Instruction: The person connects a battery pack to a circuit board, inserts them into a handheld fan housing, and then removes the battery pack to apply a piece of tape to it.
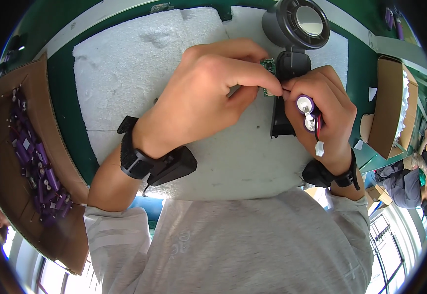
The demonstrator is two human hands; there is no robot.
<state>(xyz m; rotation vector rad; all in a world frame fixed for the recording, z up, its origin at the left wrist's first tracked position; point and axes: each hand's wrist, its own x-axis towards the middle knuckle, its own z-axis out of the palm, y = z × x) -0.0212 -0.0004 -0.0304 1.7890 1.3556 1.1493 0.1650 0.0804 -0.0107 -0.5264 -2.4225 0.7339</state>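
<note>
My left hand is closed in a pinch on a small green circuit board, just left of a black device's neck. Purple battery cells with white round ends are tucked in the curled fingers of my right hand. From them hang short red and black wires with a white plug. My two hands' fingertips meet beside the board; what lies between them is too small to make out. Under my hands is the black device, with a round head, silver disc and long handle, partly covered by my right hand.
White foam sheets cover the green bench. At the left stands a cardboard box with many purple battery cells. An open carton is at the right, and a person sits beyond it.
</note>
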